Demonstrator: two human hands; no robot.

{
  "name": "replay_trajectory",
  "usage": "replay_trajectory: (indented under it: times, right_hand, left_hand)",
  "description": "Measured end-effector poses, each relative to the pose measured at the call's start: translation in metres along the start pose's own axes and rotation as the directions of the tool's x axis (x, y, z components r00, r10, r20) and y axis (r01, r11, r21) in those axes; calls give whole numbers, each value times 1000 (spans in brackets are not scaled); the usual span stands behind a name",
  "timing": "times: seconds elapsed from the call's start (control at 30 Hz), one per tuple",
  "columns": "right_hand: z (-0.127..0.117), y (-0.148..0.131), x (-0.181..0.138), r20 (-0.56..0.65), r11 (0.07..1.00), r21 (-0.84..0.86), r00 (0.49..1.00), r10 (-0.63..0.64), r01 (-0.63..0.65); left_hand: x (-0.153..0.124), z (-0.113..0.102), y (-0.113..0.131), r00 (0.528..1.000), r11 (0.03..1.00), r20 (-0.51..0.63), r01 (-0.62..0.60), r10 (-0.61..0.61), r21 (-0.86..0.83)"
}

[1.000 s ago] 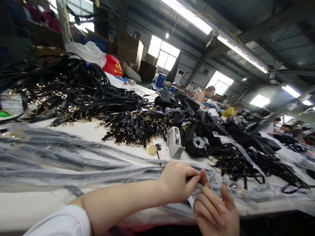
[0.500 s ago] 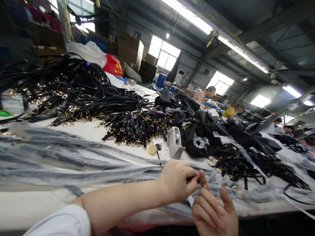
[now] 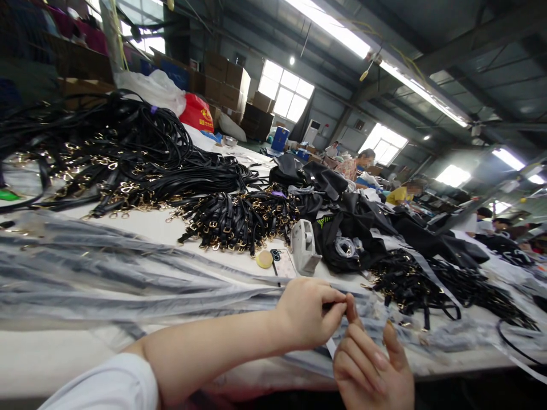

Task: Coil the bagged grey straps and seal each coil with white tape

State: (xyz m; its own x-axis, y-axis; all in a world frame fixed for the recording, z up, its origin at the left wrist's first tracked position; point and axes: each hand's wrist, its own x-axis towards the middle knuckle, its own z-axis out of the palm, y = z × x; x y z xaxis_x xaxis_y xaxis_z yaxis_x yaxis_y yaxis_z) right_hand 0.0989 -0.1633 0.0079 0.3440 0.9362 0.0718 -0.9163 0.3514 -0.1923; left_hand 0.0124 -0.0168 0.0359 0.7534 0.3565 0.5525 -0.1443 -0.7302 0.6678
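Note:
My left hand reaches in from the left in a white sleeve, its thumb and forefinger pinched together. What lies in that pinch is too small to make out. A narrow white strip shows just below those fingers, against my right hand. My right hand is palm up, forefinger raised to the left fingertips, thumb spread apart and the other fingers loosely bent. Beneath and beyond both hands lie long dark straps in clear plastic sleeves, spread along the table.
A heap of black straps with gold clasps covers the back left. Buckled short straps, a phone, a round yellow object and a grey-white device sit beyond my hands. Black bags and more straps lie right.
Hardly anything differs. My left fingertips have shifted very slightly right against the right forefinger, and the view has tilted a touch.

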Motion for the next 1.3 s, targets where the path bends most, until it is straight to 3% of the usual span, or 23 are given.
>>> replay_trajectory:
  times: [0.17, 0.3, 0.43, 0.6, 0.93, 1.03, 1.17, 1.3]
  right_hand:
    - [-1, 7, 1, -104, 987, -161, 995, -10, -7]
    - [5, 13, 1, -111, 962, -271, 994, 4, -34]
    - [11, 11, 0, -71, 974, -220, 997, 43, -58]
    - [13, 5, 0, -16, 999, -44, 999, 31, -31]
    - [14, 6, -1, -61, 973, -227, 997, 38, -51]
    - [16, 4, -4, -77, 931, -363, 997, -4, -24]
    - [13, 2, -8, -81, 781, -618, 981, -175, 88]
    - [8, 3, -8, -110, 724, -684, 970, -215, 83]
  left_hand:
    - [2, 0, -3, 1000, 998, -5, 12, -11, 54]
    - [3, 1, -5, 999, 999, -47, 23, -21, 43]
    - [3, 0, -4, 995, 1000, -98, 20, -19, 11]
    - [2, -1, 0, 998, 996, -54, 6, -12, -94]
    - [3, -3, -1, 1000, 997, -23, 20, -21, -74]
    - [5, -4, -1, 999, 994, -19, 30, -32, -108]
    - [7, -3, -5, 999, 982, 42, 12, -5, -186]
    - [6, -2, -7, 994, 977, 105, 56, -35, -206]
